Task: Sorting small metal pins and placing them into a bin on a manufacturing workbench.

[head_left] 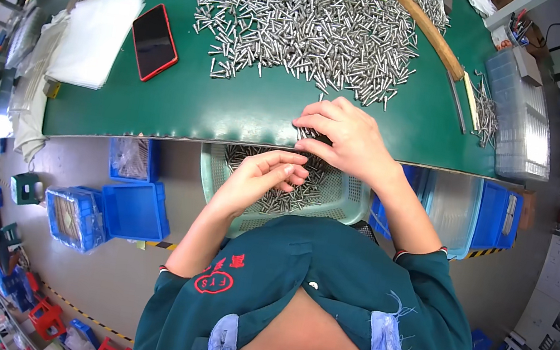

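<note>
A large heap of small silvery metal pins (310,24), perhaps screws, is spread on the green table (195,112). At the table's near edge my right hand (350,138) curls over a few of these pins, which show between its thumb and fingers. My left hand (262,176) is just below, over a pale green plastic basket (352,200), its fingers bent in and closed toward the thumb. Whether it holds a pin is hidden. More pins lie in the basket, below the table's edge and close to my body.
Wooden strips (431,38) border the heap. A red-edged phone (155,42) and plastic sheets (97,39) lie to the left. Clear plastic boxes (517,116) are stacked at the right. Blue crates (137,211) stand on the floor; two people are far off at the left.
</note>
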A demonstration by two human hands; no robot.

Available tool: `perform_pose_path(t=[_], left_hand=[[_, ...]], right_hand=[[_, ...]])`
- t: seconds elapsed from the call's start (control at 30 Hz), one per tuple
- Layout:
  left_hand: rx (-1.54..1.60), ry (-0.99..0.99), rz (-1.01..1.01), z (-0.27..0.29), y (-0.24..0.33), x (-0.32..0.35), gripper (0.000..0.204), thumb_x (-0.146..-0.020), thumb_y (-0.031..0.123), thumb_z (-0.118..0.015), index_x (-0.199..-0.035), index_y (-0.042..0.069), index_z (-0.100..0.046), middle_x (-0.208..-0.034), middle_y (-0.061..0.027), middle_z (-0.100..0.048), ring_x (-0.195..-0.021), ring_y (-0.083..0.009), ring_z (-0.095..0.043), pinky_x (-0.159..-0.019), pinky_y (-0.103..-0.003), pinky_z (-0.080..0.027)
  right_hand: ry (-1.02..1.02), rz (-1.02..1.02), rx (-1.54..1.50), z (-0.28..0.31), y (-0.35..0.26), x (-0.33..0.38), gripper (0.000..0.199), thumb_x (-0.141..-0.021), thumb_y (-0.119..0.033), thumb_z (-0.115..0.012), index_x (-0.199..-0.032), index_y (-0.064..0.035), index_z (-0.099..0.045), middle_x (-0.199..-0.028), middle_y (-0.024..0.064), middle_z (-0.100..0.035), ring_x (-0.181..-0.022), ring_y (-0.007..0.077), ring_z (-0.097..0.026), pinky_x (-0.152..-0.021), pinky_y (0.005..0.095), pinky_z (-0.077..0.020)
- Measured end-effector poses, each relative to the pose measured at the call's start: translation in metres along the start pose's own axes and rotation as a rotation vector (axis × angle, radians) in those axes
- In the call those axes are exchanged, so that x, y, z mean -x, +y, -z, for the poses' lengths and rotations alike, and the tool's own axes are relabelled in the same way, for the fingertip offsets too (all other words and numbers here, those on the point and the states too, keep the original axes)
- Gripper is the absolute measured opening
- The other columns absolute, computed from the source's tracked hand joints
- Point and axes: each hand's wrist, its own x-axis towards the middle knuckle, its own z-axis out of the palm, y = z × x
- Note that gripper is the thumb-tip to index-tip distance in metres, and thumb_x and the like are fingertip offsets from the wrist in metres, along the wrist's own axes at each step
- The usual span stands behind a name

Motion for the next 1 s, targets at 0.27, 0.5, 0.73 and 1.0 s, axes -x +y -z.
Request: perform_pose_path(t=[0.27, 0.5, 0.73, 1.0], left_hand=[[-1.303, 0.447, -0.754, -0.008, 0.019, -0.013, 0.023, -0.082, 0.012, -0.07, -0.105, 0.009, -0.068, -0.094, -0.0033, -0.064, -0.083, -0.0179, -0.06, -0.072, -0.033, -0.047], [-1.369, 0.501, -0.794, -0.009, 0.018, -0.017, 0.021, -0.077, 0.012, -0.073, -0.098, 0.016, -0.071, -0.092, 0.001, -0.063, -0.08, -0.02, -0.055, -0.07, -0.034, -0.042], [-1.378, 0.637, -0.77, 0.011, 0.02, -0.016, 0.018, -0.078, 0.01, -0.072, -0.096, 0.013, -0.07, -0.093, 0.0005, -0.063, -0.083, -0.0208, -0.056, -0.073, -0.034, -0.041], [-1.375, 0.48, -0.756, 0.006, 0.025, -0.017, 0.024, -0.078, 0.013, -0.073, -0.101, 0.015, -0.072, -0.1, -0.0013, -0.062, -0.084, -0.0197, -0.054, -0.075, -0.033, -0.041]], right_hand=[[-0.059, -0.024, -0.083, 0.011, 0.001, 0.004, 0.04, -0.078, -0.025, -0.074, -0.115, -0.0135, -0.066, -0.109, 0.0011, -0.065, -0.097, 0.0223, -0.059, -0.082, 0.0347, -0.0503], [-0.002, -0.032, -0.023, 0.008, 0.009, 0.012, 0.021, -0.08, -0.017, -0.072, -0.099, -0.0095, -0.069, -0.102, 0.0019, -0.064, -0.093, 0.0216, -0.061, -0.078, 0.0331, -0.0512], [0.116, -0.082, 0.004, 0.005, 0.005, 0.015, 0.013, -0.078, -0.014, -0.074, -0.086, -0.0076, -0.067, -0.098, 0.0021, -0.063, -0.086, 0.0208, -0.063, -0.072, 0.0334, -0.052], [0.184, -0.117, 0.021, -0.001, 0.002, 0.016, 0.014, -0.077, -0.014, -0.075, -0.084, -0.0072, -0.065, -0.096, 0.0029, -0.063, -0.084, 0.0206, -0.063, -0.068, 0.0327, -0.0521]])
